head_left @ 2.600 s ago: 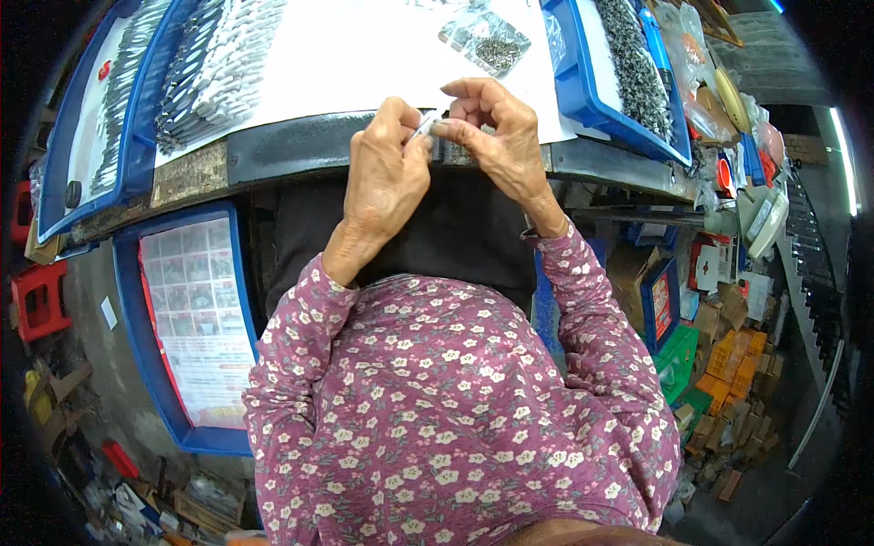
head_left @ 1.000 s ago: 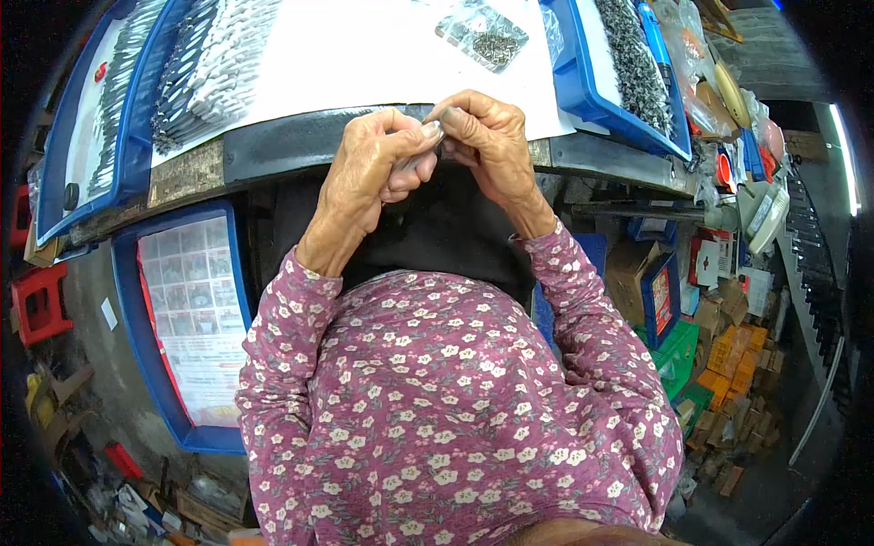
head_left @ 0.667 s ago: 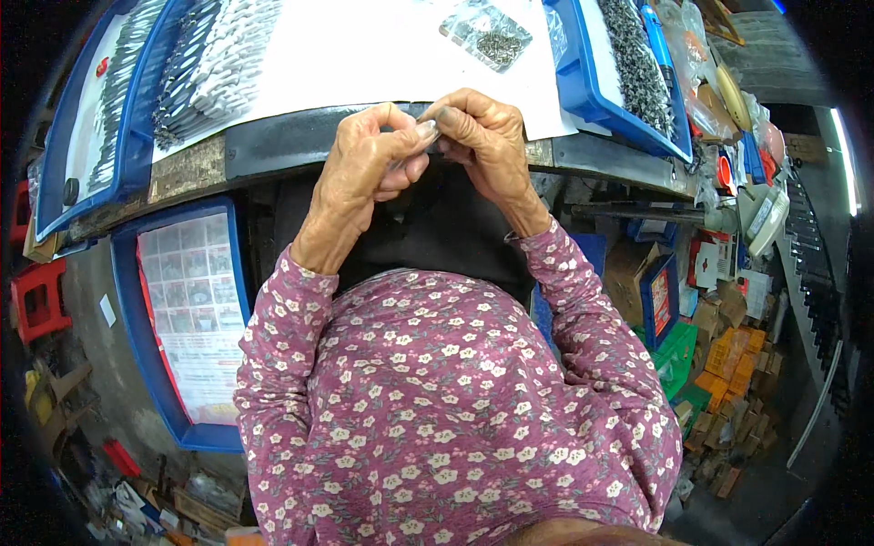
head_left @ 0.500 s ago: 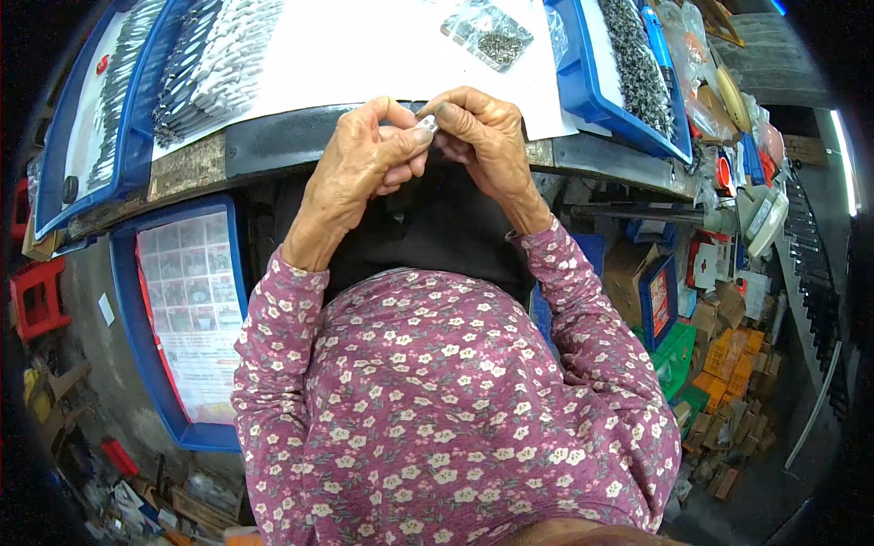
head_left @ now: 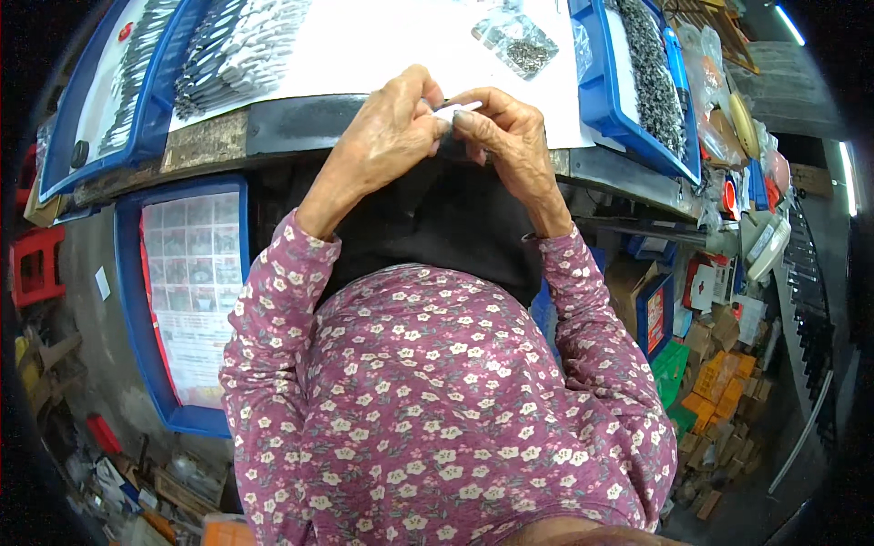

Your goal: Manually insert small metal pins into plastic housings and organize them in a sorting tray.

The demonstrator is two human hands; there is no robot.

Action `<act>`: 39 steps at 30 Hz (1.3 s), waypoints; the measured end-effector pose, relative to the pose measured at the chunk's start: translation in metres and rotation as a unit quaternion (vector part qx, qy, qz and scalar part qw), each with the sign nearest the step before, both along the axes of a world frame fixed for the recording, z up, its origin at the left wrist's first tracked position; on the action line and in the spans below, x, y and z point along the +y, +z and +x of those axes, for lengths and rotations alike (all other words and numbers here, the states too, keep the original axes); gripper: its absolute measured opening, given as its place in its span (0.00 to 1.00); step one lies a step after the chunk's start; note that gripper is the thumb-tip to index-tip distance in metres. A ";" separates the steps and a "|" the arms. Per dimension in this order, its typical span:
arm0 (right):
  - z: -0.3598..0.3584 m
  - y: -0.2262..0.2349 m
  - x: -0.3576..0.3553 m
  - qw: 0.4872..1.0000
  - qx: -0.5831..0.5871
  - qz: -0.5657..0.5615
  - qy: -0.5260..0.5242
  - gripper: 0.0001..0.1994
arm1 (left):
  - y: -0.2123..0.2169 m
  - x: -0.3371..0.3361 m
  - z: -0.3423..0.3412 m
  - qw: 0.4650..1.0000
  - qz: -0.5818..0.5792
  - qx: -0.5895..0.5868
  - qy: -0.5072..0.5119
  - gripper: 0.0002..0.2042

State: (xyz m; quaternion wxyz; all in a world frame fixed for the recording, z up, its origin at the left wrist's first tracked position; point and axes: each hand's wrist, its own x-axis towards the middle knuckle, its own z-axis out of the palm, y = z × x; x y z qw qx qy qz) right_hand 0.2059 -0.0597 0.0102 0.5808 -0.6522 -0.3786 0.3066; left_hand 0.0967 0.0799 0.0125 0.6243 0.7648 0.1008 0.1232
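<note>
A small, slender white piece is pinched between both hands over the front edge of the bench. My left hand has thumb and fingertips closed on its left end. My right hand grips the other end between thumb and forefinger, its other fingers curled beneath. The piece's exact kind is too small to tell and partly covered by fingertips. White paper covers the worktop beyond the hands. To their left lies a heap of slender white and dark pieces.
A clear bag of small metal parts lies beyond my right hand. Blue trays flank the worktop: the left tray holds slim metallic pieces, the right tray dark small parts. Under the bench's left side leans another blue tray. Cartons crowd the floor at right.
My left hand has turned and risen slightly, and both hands have shifted a little right in the picture. More of the white piece now shows between the fingers.
</note>
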 end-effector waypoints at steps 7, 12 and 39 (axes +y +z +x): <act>0.004 -0.010 -0.003 0.994 0.106 0.029 -0.027 0.12 | 0.009 -0.004 0.013 0.969 0.243 -0.037 0.008 0.08; 0.002 -0.018 -0.002 0.982 0.152 0.096 -0.062 0.10 | 0.023 -0.015 0.021 0.933 0.358 -0.020 0.025 0.08; 0.009 -0.014 -0.001 0.961 0.243 0.097 -0.085 0.05 | 0.019 -0.007 0.040 0.916 0.398 -0.049 -0.012 0.08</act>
